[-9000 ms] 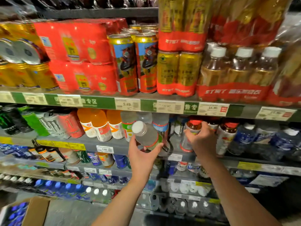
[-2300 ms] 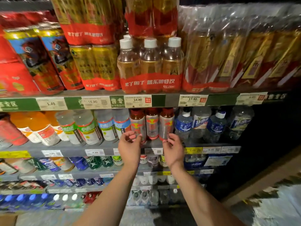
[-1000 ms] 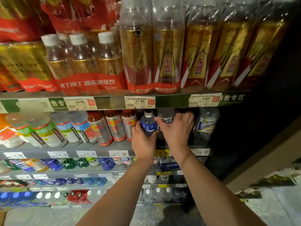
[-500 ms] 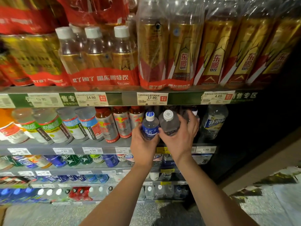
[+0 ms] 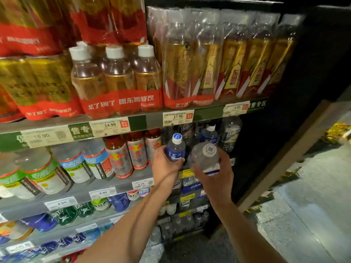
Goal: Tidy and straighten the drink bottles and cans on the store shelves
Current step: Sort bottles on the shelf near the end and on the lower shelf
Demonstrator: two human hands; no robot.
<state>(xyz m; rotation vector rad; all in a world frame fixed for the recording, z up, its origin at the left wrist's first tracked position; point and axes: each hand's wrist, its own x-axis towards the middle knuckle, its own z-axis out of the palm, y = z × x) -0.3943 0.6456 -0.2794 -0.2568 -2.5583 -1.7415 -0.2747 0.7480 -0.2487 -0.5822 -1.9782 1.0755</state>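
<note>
A: What are the hands doing?

B: The left hand (image 5: pixel 164 166) has its fingers (image 5: pixel 177 161) curled round a small blue-label bottle (image 5: pixel 175 149) with a white and blue cap, held upright at the front edge of the second shelf (image 5: pixel 106 184). The right hand (image 5: pixel 218 173) grips a clear bottle (image 5: pixel 205 158) from below, tipped so its cap faces the camera, just beside the blue one and off the shelf.

A: Can you read either label?

B: Not properly. The blue one carries white Chinese characters, too small to make out.

A: And elsewhere?

B: On the top shelf (image 5: pixel 136 121), a red-wrapped six-pack (image 5: pixel 117 80) of white-capped amber bottles reads "累了困了 喝东鹏特饮", with "250ml" in a small oval. Right of it stand bagged gold bottles (image 5: pixel 218 61) marked "东鹏". Price tags (image 5: pixel 178 117) along the rail show 15.90, 14.90 and 17.90; a fourth is blurred. A green strip says "售专".

A: Lower down?

B: Red-capped bottles (image 5: pixel 129 154) with a red bull emblem stand left of the hands, and tags beneath read 4.99.
</note>
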